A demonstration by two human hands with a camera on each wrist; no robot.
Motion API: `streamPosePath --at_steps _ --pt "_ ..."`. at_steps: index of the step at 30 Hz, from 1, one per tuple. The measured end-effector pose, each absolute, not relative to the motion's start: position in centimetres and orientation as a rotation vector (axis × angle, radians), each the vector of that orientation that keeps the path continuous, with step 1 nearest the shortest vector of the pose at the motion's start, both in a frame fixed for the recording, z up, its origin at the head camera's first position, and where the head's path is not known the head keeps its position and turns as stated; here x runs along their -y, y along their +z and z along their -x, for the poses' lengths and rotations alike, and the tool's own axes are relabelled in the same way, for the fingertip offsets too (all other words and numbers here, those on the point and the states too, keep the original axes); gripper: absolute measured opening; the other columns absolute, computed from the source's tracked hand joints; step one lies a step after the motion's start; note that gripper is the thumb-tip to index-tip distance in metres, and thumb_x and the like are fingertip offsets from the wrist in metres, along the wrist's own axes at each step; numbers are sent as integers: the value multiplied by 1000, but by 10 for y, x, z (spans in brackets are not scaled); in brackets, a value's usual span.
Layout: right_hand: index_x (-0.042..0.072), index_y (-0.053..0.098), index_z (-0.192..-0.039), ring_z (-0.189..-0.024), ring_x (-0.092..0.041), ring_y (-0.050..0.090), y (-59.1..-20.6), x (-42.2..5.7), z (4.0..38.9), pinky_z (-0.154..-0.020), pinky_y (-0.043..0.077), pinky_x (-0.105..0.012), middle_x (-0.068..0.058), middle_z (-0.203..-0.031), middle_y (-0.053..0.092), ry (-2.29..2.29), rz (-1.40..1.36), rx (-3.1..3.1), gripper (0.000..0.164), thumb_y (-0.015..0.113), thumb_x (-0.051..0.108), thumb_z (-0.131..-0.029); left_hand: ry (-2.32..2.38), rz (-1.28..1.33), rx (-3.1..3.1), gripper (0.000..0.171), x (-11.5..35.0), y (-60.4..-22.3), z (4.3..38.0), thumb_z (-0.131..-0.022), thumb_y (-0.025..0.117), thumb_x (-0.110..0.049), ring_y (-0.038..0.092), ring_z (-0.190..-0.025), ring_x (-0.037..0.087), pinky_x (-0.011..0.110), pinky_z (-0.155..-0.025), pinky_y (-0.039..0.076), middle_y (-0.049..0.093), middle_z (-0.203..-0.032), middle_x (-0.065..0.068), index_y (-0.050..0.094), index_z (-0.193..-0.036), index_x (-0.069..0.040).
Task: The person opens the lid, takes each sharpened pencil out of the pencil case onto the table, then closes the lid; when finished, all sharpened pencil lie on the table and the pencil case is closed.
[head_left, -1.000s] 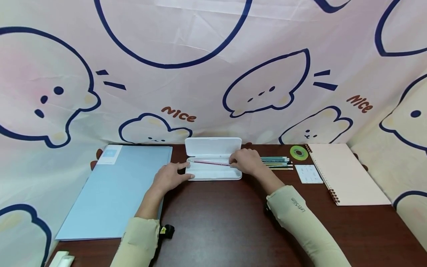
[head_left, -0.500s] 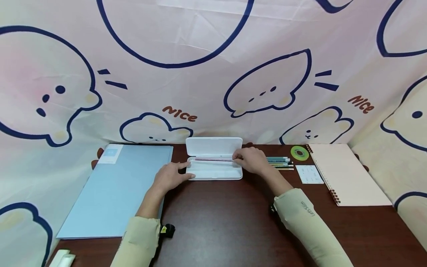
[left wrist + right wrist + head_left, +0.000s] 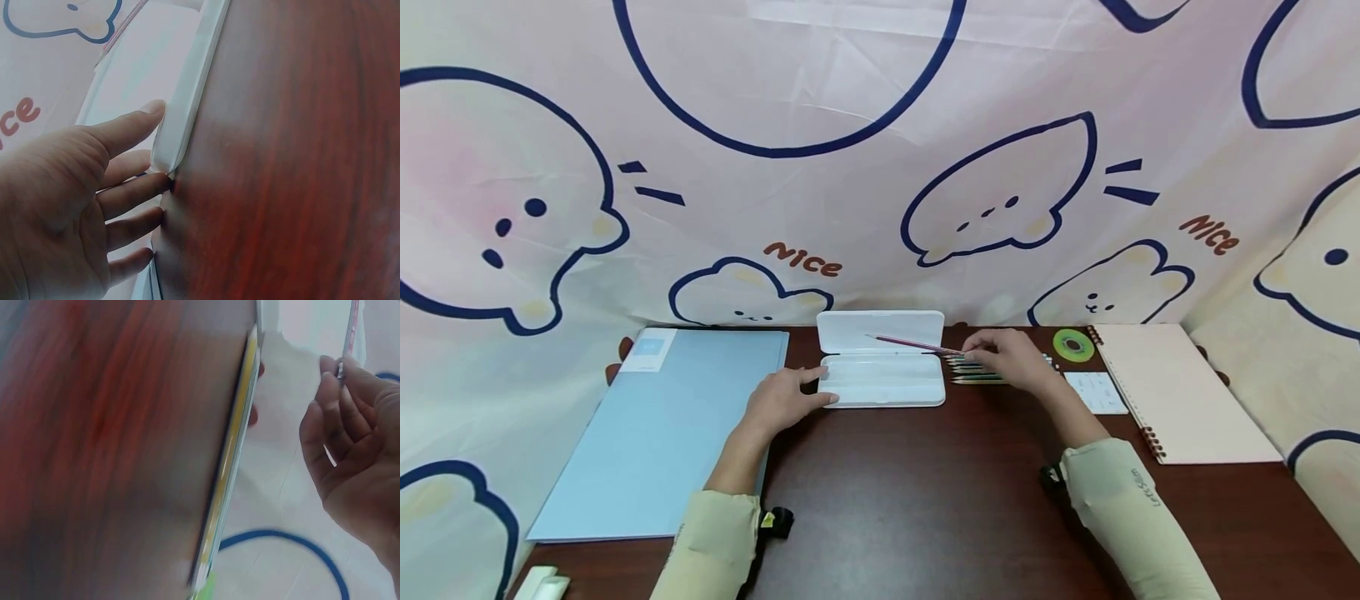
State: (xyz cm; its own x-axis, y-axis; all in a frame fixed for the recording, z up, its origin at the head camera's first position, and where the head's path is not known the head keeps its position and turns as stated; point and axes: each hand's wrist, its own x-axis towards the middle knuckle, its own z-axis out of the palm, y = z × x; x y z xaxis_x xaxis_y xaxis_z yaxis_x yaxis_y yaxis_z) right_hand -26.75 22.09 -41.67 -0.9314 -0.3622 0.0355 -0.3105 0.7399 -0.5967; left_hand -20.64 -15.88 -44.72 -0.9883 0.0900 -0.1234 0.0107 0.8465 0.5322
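A white pencil case (image 3: 880, 382) lies with its lid (image 3: 857, 332) raised on the dark wooden table. My left hand (image 3: 781, 398) holds its left end; in the left wrist view the thumb of the left hand (image 3: 62, 181) reaches the rim, with the other fingers extended along the end. My right hand (image 3: 1009, 360) pinches a red-striped pencil (image 3: 910, 342) near its right end, tip pointing left, above the table and in front of the lid. In the right wrist view the right hand (image 3: 356, 431) grips the pencil (image 3: 352, 331) by its dark end. Several green and yellow pencils (image 3: 973, 375) lie below it.
A blue folder (image 3: 670, 425) lies left, a cream spiral notebook (image 3: 1180, 392) right. Between the pencils and notebook are a green round item (image 3: 1073, 344) and a white card (image 3: 1096, 392). White objects (image 3: 542, 583) sit at lower left. A printed cloth (image 3: 865, 208) hangs behind.
My right hand has lifted the red-striped pencil out of the case and moved right with it, over the other pencils. The left hand has stayed at the case's left end.
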Motion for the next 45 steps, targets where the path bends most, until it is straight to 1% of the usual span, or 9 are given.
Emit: streamPosePath --at_steps 5,8,13,17,21,24,32,38,45 --pt "17 74 -109 -82 -27 63 -415 -251 264 -70 51 -34 -11 -100 72 -1085 489 -2799 21 64 34 -101 823 -83 -2883 65 158 -447 206 -89 74 -49 51 -137 42 57 -103 48 55 -148 19 57 -145 -22" --pt "17 72 -120 -87 -32 64 -412 -267 260 -69 52 -37 -14 -108 71 -1149 455 -2735 27 61 34 -102 820 -88 -2885 64 158 -446 206 -89 74 -49 51 -137 42 57 -103 48 55 -148 19 57 -145 -22" --pt "17 67 -134 -93 -31 64 -407 -291 253 -71 49 -36 -15 -122 68 -1114 383 -2728 36 55 34 -105 814 -100 -2886 64 159 -446 207 -89 73 -49 51 -137 42 57 -102 48 55 -148 19 57 -145 -22" --pt "15 69 -130 -93 -26 61 -407 -306 249 -74 50 -35 -15 -116 66 -1081 345 -2767 34 53 32 -106 823 -100 -2879 65 159 -446 206 -89 73 -50 50 -138 43 58 -104 47 55 -148 19 57 -146 -22" --pt "12 69 -129 -88 -27 55 -409 -318 244 -68 47 -33 -14 -97 61 -1081 312 -2755 34 54 31 -106 819 -104 -2879 63 159 -446 206 -90 73 -49 50 -138 43 57 -103 48 55 -148 19 57 -145 -23" --pt "8 67 -130 -85 -26 56 -410 -325 240 -67 46 -32 -12 -92 61 -1073 298 -2752 33 54 28 -106 812 -111 -2880 62 159 -447 206 -91 72 -49 50 -137 43 57 -101 49 55 -148 19 58 -145 -23" --pt "3 67 -129 -80 -16 60 -417 -340 236 -68 52 -32 -19 -107 65 -1066 308 -2733 30 54 17 -106 817 -106 -2875 64 159 -446 206 -90 73 -50 49 -139 42 57 -104 48 54 -150 18 57 -145 -23" --pt "7 69 -127 -85 -20 60 -423 -348 232 -71 53 -34 -21 -125 62 -1015 277 -2729 29 56 20 -105 816 -117 -2877 64 159 -445 206 -90 72 -51 49 -139 42 56 -102 49 54 -150 17 57 -146 -23" --pt "14 74 -119 -88 -24 57 -430 -352 231 -70 52 -31 -16 -117 65 -957 263 -2712 23 60 20 -102 814 -119 -2878 62 160 -444 205 -91 72 -49 50 -137 43 55 -100 50 54 -149 18 58 -145 -23"
